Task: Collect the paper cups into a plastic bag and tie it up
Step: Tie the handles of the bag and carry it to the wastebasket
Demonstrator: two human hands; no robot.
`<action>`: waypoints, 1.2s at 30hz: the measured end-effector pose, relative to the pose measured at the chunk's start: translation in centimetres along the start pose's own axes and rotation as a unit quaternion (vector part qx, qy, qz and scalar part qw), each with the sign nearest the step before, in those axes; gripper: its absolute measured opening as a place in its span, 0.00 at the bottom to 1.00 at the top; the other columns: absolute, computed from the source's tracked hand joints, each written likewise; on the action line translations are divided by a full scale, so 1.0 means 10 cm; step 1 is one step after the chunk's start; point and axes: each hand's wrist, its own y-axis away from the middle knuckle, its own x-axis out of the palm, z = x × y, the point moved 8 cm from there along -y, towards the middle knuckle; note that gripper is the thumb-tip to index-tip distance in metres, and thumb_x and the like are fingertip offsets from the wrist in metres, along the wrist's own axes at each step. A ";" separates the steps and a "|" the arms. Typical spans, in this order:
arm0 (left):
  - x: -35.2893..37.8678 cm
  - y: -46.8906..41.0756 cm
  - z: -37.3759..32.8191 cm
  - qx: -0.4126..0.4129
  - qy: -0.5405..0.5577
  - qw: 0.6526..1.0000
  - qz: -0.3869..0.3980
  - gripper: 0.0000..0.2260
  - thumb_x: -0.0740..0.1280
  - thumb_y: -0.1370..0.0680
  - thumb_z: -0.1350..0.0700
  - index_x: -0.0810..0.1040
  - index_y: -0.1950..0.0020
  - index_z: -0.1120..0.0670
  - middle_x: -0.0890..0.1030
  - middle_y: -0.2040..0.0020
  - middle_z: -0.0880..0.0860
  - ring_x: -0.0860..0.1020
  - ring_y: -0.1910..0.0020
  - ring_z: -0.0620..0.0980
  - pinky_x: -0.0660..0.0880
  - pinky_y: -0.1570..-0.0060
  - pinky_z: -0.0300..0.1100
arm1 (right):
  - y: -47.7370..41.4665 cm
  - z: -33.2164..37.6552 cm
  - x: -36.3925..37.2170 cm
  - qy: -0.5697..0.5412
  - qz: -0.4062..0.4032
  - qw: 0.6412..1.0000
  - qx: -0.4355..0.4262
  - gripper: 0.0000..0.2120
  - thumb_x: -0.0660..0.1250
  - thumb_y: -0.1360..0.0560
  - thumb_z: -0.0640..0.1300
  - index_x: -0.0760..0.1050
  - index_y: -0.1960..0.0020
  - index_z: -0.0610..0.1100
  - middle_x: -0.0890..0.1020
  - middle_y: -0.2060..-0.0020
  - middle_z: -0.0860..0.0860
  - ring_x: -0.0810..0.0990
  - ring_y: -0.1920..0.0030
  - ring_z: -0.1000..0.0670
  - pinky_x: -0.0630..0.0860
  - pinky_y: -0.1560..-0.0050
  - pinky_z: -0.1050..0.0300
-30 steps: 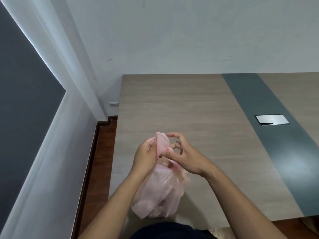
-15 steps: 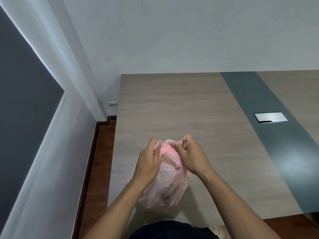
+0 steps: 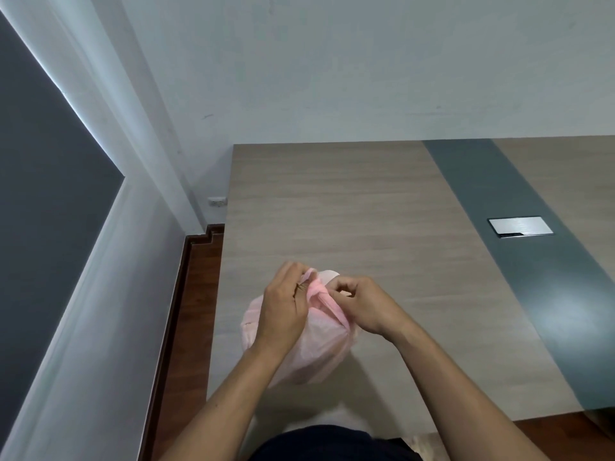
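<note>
Pink plastic bag upright, neck up; left hand and right hand fingers pinch its twisted handles.

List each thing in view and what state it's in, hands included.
pink plastic bag, bulging, handle ends crossed into a knot at the top.
left hand, pinches one handle end.
right hand, pinches the other end.
metal hatch, lid shut.

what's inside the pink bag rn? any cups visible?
The pink plastic bag bulges, but its cloudy film shows only pale shapes, no clear cups. The left hand and right hand pinch its twisted handles, covering the mouth.
</note>
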 end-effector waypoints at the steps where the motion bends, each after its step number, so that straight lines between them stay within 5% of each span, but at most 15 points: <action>1: -0.02 -0.02 0.05 -0.013 0.006 1.000 -0.007 0.09 0.67 0.13 0.65 0.79 0.53 0.56 0.77 0.56 0.48 0.74 0.58 0.44 0.69 0.55 0.30 | 0.02 0.01 0.04 -0.022 0.025 0.999 0.002 0.19 0.68 0.14 0.53 0.84 0.53 0.39 0.83 0.63 0.55 0.76 0.63 0.55 0.71 0.60 0.58; 4: -0.01 -0.06 0.22 -0.071 0.042 0.996 0.013 0.12 0.68 0.11 0.58 0.79 0.55 0.55 0.78 0.61 0.50 0.74 0.61 0.44 0.68 0.60 0.34 | 0.06 0.03 0.12 -0.110 0.082 0.990 0.017 0.24 0.64 0.14 0.55 0.84 0.53 0.36 0.87 0.56 0.49 0.81 0.56 0.51 0.75 0.49 0.52; 7: 0.08 0.00 0.36 -0.156 0.099 0.981 0.053 0.14 0.68 0.11 0.51 0.81 0.55 0.54 0.81 0.61 0.57 0.72 0.65 0.44 0.68 0.64 0.39 | 0.12 0.02 0.17 -0.083 0.129 0.988 -0.005 0.10 0.69 0.20 0.49 0.76 0.55 0.44 0.76 0.60 0.52 0.72 0.58 0.52 0.69 0.56 0.52; 10: 0.16 0.03 0.48 -0.205 0.115 0.969 0.078 0.15 0.68 0.11 0.49 0.83 0.55 0.54 0.85 0.60 0.56 0.77 0.63 0.47 0.73 0.59 0.44 | 0.15 -0.06 0.28 -0.033 0.176 0.983 -0.030 0.08 0.71 0.22 0.41 0.72 0.53 0.42 0.73 0.60 0.50 0.69 0.58 0.48 0.67 0.60 0.49; 15: 0.26 0.14 0.69 -0.272 0.094 0.947 0.143 0.19 0.67 0.11 0.44 0.86 0.53 0.57 0.88 0.56 0.59 0.80 0.61 0.50 0.78 0.55 0.53 | 0.03 -0.17 0.26 0.087 0.089 0.991 -0.044 0.15 0.73 0.23 0.53 0.72 0.55 0.44 0.73 0.63 0.57 0.69 0.63 0.55 0.67 0.59 0.52; 19: 0.34 0.21 0.70 -0.312 0.165 0.918 0.181 0.20 0.68 0.12 0.44 0.89 0.54 0.55 0.90 0.58 0.52 0.82 0.61 0.45 0.77 0.51 0.47 | 0.02 -0.11 0.18 0.096 -0.007 0.991 -0.094 0.18 0.75 0.19 0.56 0.70 0.60 0.51 0.75 0.68 0.61 0.69 0.67 0.57 0.64 0.65 0.60; 23: 0.35 0.22 0.66 -0.334 0.192 0.905 0.183 0.20 0.67 0.11 0.45 0.89 0.56 0.54 0.89 0.60 0.48 0.81 0.66 0.41 0.76 0.53 0.43 | 0.07 -0.02 0.16 0.109 -0.037 0.981 -0.156 0.18 0.67 0.15 0.59 0.74 0.58 0.50 0.73 0.69 0.58 0.69 0.67 0.56 0.65 0.64 0.57; 27: 0.32 0.22 0.65 -0.331 0.214 0.904 0.164 0.21 0.66 0.11 0.46 0.91 0.52 0.58 0.92 0.56 0.53 0.84 0.63 0.46 0.78 0.56 0.43 | 0.05 -0.08 0.14 0.151 -0.057 0.968 -0.193 0.19 0.58 0.10 0.58 0.85 0.47 0.53 0.84 0.56 0.56 0.81 0.55 0.55 0.78 0.51 0.54; 32: 0.15 0.19 0.88 -0.320 0.075 0.941 0.081 0.19 0.69 0.12 0.45 0.89 0.54 0.56 0.89 0.59 0.55 0.84 0.58 0.51 0.77 0.56 0.47 | -0.07 -0.34 0.06 0.148 -0.113 0.969 -0.163 0.16 0.63 0.11 0.53 0.88 0.36 0.50 0.86 0.36 0.52 0.82 0.35 0.54 0.77 0.32 0.56; 34: 0.09 0.21 0.97 -0.329 0.053 0.942 0.051 0.17 0.69 0.12 0.46 0.88 0.55 0.54 0.90 0.59 0.52 0.87 0.55 0.52 0.80 0.53 0.51 | -0.09 -0.48 0.04 0.117 -0.132 0.976 -0.131 0.16 0.63 0.11 0.53 0.88 0.35 0.49 0.85 0.34 0.52 0.82 0.34 0.54 0.76 0.30 0.57; 36: 0.03 0.22 1.05 -0.332 0.024 0.942 0.031 0.18 0.69 0.12 0.47 0.87 0.56 0.56 0.89 0.59 0.54 0.87 0.54 0.58 0.80 0.54 0.54 | -0.09 -0.60 0.01 0.106 -0.147 0.979 -0.094 0.17 0.63 0.11 0.54 0.88 0.41 0.47 0.87 0.42 0.51 0.85 0.42 0.53 0.79 0.39 0.56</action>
